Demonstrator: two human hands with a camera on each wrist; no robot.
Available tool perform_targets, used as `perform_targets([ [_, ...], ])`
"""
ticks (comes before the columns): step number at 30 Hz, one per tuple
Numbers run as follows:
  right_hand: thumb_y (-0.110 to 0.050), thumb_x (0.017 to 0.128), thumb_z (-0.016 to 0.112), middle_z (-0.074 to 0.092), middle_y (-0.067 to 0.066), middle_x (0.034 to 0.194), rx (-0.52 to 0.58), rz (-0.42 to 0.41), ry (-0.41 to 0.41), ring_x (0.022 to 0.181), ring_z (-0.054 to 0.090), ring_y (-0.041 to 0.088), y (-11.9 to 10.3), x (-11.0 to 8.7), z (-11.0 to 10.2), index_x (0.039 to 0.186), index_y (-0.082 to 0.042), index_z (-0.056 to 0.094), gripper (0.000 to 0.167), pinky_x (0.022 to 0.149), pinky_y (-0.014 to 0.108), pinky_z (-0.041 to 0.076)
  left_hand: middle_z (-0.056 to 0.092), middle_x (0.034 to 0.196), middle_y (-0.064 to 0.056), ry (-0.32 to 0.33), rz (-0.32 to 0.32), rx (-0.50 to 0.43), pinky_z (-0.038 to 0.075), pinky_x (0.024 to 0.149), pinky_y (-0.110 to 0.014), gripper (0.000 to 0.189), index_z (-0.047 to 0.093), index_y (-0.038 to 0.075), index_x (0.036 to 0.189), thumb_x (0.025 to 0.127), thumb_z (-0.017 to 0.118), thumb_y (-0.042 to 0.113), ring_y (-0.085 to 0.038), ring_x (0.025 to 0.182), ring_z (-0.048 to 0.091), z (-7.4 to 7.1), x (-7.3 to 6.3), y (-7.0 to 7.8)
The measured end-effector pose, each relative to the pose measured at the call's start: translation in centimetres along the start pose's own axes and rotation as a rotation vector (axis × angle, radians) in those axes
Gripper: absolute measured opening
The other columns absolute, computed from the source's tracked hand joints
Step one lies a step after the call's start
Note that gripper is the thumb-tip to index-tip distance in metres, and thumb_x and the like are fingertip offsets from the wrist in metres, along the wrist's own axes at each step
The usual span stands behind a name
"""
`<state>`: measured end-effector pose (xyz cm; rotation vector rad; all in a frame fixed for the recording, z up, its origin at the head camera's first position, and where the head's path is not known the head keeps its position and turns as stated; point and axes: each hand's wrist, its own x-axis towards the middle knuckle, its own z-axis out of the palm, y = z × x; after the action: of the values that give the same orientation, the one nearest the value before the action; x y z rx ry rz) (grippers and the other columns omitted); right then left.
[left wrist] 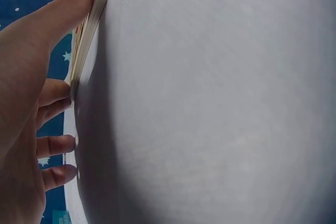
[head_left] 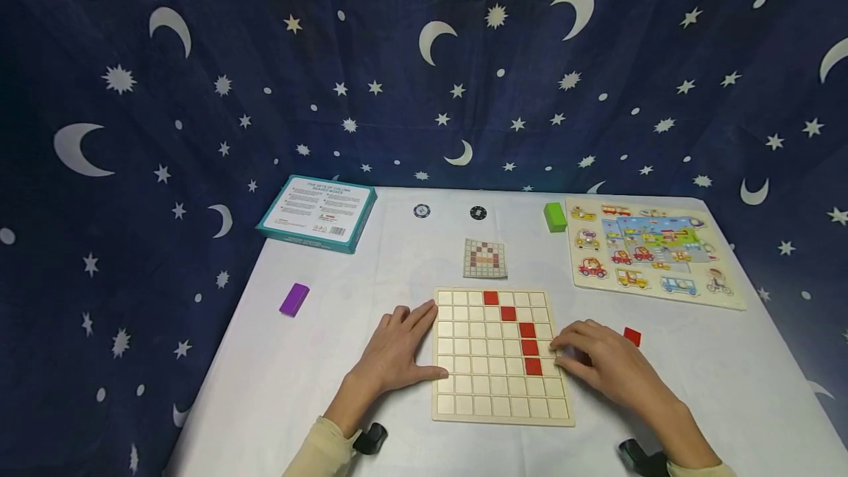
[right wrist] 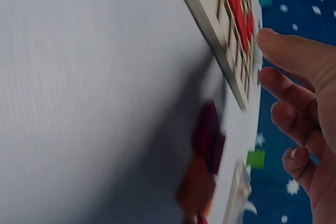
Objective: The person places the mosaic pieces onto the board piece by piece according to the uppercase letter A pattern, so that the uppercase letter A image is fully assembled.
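Observation:
A pale wooden grid board (head_left: pixel 472 383) lies in front of me, with several red square tiles (head_left: pixel 529 347) in a line that runs from its top row down toward its right side. My left hand (head_left: pixel 397 348) rests along the board's left edge, thumb on the rim and fingers extended. At the right edge is my right hand (head_left: pixel 606 359), its thumb and fingertips apart with nothing between them. Beside that hand lies a loose red tile (head_left: pixel 632 336). The right wrist view shows dark red pieces (right wrist: pixel 207 137) and an orange piece (right wrist: pixel 195 187) on the table.
Behind the board lies a small pattern card (head_left: pixel 485 259). Two round chips (head_left: pixel 478 213) sit farther back. A teal box (head_left: pixel 318 212) and a purple block (head_left: pixel 294 299) are on the left; a green block (head_left: pixel 555 217) and a vehicle puzzle board (head_left: pixel 652 252) are on the right.

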<state>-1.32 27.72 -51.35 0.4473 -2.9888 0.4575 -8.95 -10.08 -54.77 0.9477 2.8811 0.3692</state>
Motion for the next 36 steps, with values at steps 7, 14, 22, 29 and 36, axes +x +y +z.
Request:
perform_targets([
  [7, -0.026, 0.085, 0.09, 0.075, -0.002, 0.11, -0.021, 0.126, -0.044, 0.099, 0.069, 0.02, 2.7, -0.5, -2.3, 0.11, -0.024, 0.081, 0.026, 0.09, 0.054, 0.059, 0.042, 0.172, 0.002, 0.009, 0.005, -0.001, 0.042, 0.093, -0.038, 0.113, 0.038, 0.02, 0.167, 0.079, 0.075, 0.08, -0.022, 0.126, 0.051, 0.2, 0.0, -0.1],
  [14, -0.025, 0.086, 0.089, 0.075, 0.012, 0.114, -0.07, 0.233, -0.105, 0.103, 0.067, 0.033, 5.6, -1.3, -2.9, 0.113, -0.014, 0.081, 0.03, 0.094, 0.063, 0.055, 0.042, 0.172, 0.002, 0.007, 0.004, -0.005, 0.042, 0.093, -0.038, 0.114, 0.037, 0.02, 0.168, 0.079, 0.075, 0.081, -0.022, 0.125, 0.051, 0.1, 0.0, -0.1],
  [22, -0.016, 0.084, 0.089, 0.074, 0.018, 0.11, -0.108, 0.321, -0.144, 0.1, 0.066, 0.039, 7.7, -2.3, -2.7, 0.108, -0.008, 0.081, 0.026, 0.094, 0.065, 0.053, 0.042, 0.172, 0.002, 0.009, 0.004, -0.011, 0.041, 0.093, -0.038, 0.114, 0.038, 0.02, 0.167, 0.079, 0.075, 0.08, -0.022, 0.124, 0.05, 0.1, 0.0, 0.0],
  [29, -0.013, 0.086, 0.087, 0.073, 0.02, 0.11, -0.108, 0.348, -0.124, 0.1, 0.065, 0.04, 8.4, -2.6, -2.4, 0.109, -0.005, 0.08, 0.026, 0.093, 0.065, 0.053, 0.04, 0.173, 0.003, -0.012, -0.009, -0.021, 0.042, 0.095, -0.039, 0.115, 0.034, 0.022, 0.169, 0.079, 0.074, 0.081, -0.022, 0.127, 0.05, 0.1, 0.0, -0.1],
  [36, -0.011, 0.085, 0.087, 0.072, 0.026, 0.115, -0.115, 0.371, -0.109, 0.105, 0.064, 0.045, 8.6, -2.4, -2.4, 0.112, -0.003, 0.078, 0.029, 0.094, 0.067, 0.052, 0.04, 0.173, 0.003, -0.01, -0.004, -0.027, 0.042, 0.095, -0.039, 0.116, 0.034, 0.021, 0.169, 0.079, 0.074, 0.081, -0.022, 0.126, 0.05, 0.1, 0.0, 0.0],
])
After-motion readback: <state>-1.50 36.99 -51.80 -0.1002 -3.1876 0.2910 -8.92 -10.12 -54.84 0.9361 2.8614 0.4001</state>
